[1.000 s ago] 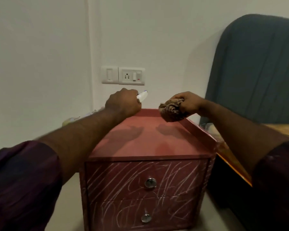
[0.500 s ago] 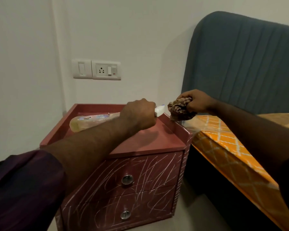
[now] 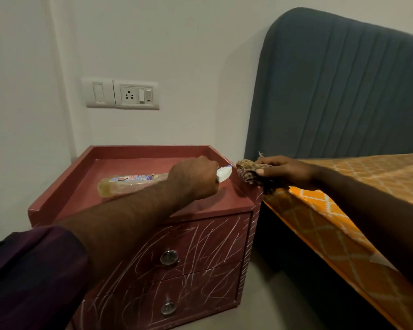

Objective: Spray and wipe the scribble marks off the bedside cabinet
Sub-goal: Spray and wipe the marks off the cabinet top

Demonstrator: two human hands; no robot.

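Left sleeve [image 3: 29, 277], dark purple, nearest; the forearm crosses the near left corner of the bedside cabinet [image 3: 57, 186] and hides part of its front.

Left hand [image 3: 193, 178]: fingers curled tight round the neck of the spray bottle [image 3: 131, 184]. The bottle lies level over the cabinet top, base to the left, white nozzle [image 3: 224, 174] pointing right. Cannot tell if it rests on the top.

Right hand [image 3: 289, 171]: fingers and thumb pinch a bunched brown patterned cloth [image 3: 250, 173], which touches the cabinet's right rim at the near right corner.

Scribble marks [image 3: 208, 236]: white lines over both drawer fronts and down the right front edge.

Bed [image 3: 332, 225] just right of the cabinet, with an orange lattice-print sheet; the right forearm reaches across it. Blue-grey padded headboard [image 3: 343, 91] behind. White switch plate [image 3: 122, 94] on the far wall above the cabinet.

Counts: one bottle, one cloth, two drawers, two round metal knobs [image 3: 169, 257].
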